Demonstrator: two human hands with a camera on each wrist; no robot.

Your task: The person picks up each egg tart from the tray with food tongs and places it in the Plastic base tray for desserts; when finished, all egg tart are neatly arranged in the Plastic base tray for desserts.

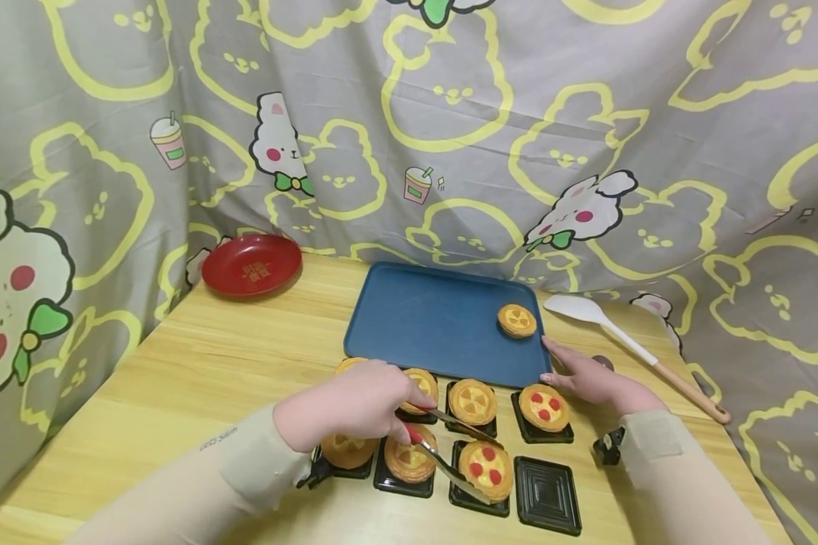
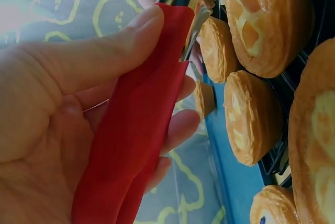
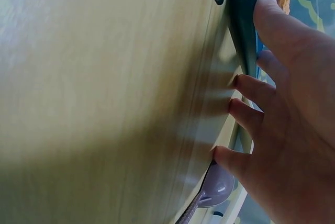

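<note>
In the head view my left hand grips a pair of tongs by their red handles, thumb on one side and fingers on the other. The metal arms of the tongs spread to either side of a tart with red pieces on top, which sits over a black square base. My right hand is at the right front corner of the blue tray, its thumb at the rim and fingers spread, with fingertips down by the tabletop. One yellow-topped tart lies on the tray's right side.
Several tarts on black bases stand in two rows before the tray, among them another red-topped tart. A bare black base lies front right. A red plate is back left, a white spatula right, and a purplish spoon near my right hand.
</note>
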